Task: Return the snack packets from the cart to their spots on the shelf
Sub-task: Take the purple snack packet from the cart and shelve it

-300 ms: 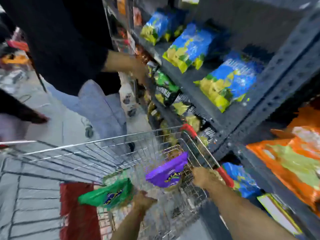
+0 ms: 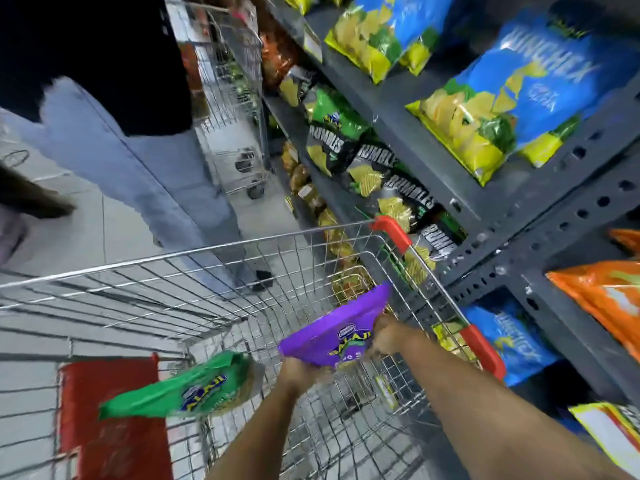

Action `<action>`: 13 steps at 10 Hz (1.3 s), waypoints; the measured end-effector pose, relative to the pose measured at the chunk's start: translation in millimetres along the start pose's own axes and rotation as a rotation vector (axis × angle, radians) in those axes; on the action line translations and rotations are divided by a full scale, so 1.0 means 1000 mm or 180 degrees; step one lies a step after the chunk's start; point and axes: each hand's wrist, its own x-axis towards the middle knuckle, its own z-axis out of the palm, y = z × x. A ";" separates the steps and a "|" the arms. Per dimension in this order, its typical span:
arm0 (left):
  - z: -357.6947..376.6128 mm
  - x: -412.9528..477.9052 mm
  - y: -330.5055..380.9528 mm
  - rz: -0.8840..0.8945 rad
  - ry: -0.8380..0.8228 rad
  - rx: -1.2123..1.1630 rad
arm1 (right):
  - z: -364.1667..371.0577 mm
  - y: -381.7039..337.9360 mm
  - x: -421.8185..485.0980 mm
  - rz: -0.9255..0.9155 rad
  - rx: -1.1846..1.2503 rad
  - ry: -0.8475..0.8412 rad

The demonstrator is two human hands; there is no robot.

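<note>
I hold a purple snack packet (image 2: 329, 332) above the wire cart (image 2: 173, 259), near its right side. My right hand (image 2: 388, 336) grips the packet's right edge. My left hand (image 2: 298, 370) grips its lower left corner. A green snack packet (image 2: 180, 398) sits blurred at the cart's near left, beside a red flap (image 2: 110, 427); no hand touches it. The grey shelf (image 2: 485, 216) stands on the right, with black-and-green packets (image 2: 367, 161) on the level beside the cart.
Blue-and-yellow chip bags (image 2: 502, 98) fill the upper shelf, with orange bags (image 2: 602, 299) at the right. Another person in light trousers (image 2: 145, 168) stands just beyond the cart's far rim. A second wire cart (image 2: 239, 109) stands further down the aisle.
My left hand has left the green packet's side and taken hold of the purple packet. The purple packet has risen a little. The other person's arm no longer reaches to the shelf.
</note>
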 end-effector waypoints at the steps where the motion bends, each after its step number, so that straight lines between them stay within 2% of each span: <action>1: -0.005 -0.011 0.019 0.0515 0.0165 -0.0578 | -0.008 0.001 -0.001 -0.0032 0.0588 0.0012; 2: -0.030 -0.026 0.038 0.0750 -0.0114 -0.0430 | -0.014 0.016 -0.012 -0.0407 0.1097 -0.0029; 3: -0.067 -0.042 0.078 0.0977 -0.0746 -0.0354 | -0.036 0.016 -0.048 -0.0809 0.1562 0.0160; 5: -0.139 -0.126 0.215 0.2111 -0.0751 0.0000 | -0.110 -0.032 -0.191 -0.1290 0.2019 0.1395; 6: -0.145 -0.219 0.308 0.3066 -0.0734 0.0146 | -0.144 -0.035 -0.284 -0.1464 0.2292 0.2099; 7: -0.127 -0.316 0.374 0.4011 -0.0852 0.0088 | -0.170 -0.044 -0.395 -0.1744 0.2506 0.2912; 8: -0.096 -0.388 0.419 0.4496 -0.1150 -0.0340 | -0.181 -0.033 -0.503 -0.1703 0.2528 0.3818; 9: -0.055 -0.451 0.452 0.4825 -0.1731 -0.0504 | -0.184 -0.006 -0.588 -0.1562 0.2448 0.4523; 10: 0.006 -0.484 0.484 0.4773 -0.2291 -0.0567 | -0.183 0.028 -0.647 -0.1407 0.2527 0.4883; 11: 0.079 -0.510 0.512 0.4517 -0.2575 -0.0667 | -0.190 0.077 -0.677 -0.0866 0.2586 0.5184; 12: 0.146 -0.511 0.530 0.4361 -0.2621 -0.0513 | -0.209 0.126 -0.685 -0.0389 0.2812 0.5270; 13: 0.190 -0.515 0.551 0.4024 -0.2627 -0.0681 | -0.238 0.160 -0.685 -0.0186 0.2989 0.5214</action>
